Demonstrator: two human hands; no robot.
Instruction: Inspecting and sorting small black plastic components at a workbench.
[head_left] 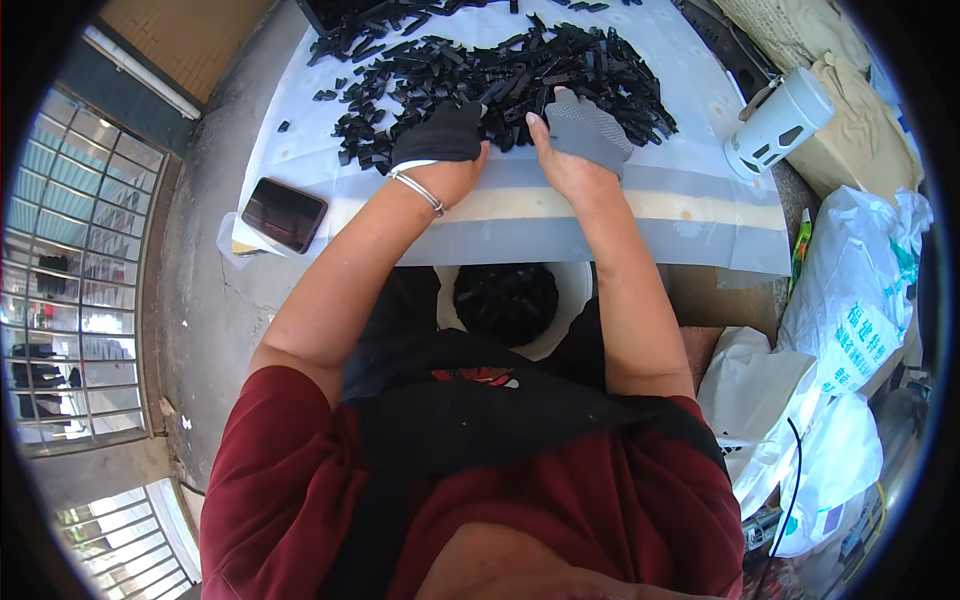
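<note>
A broad heap of small black plastic pieces (470, 70) lies on the covered table in front of me. My left hand (440, 150), in a black fingerless glove, rests at the heap's near edge; most of its fingers are hidden, so its grip does not show. To the right, my right hand (582, 140) wears a grey dotted glove and touches the same edge. Its thumb stands apart from the fingers, which reach forward over the pieces. Dark pieces lie between the two hands, and I see none clearly held.
A dark phone (285, 214) lies near the table's left corner. On the right stands a white tumbler (778, 124). Below the table edge, a white bucket (574, 290) with black contents sits between my legs. Plastic bags (850, 290) crowd the right side; a black bin (340, 12) is at the back.
</note>
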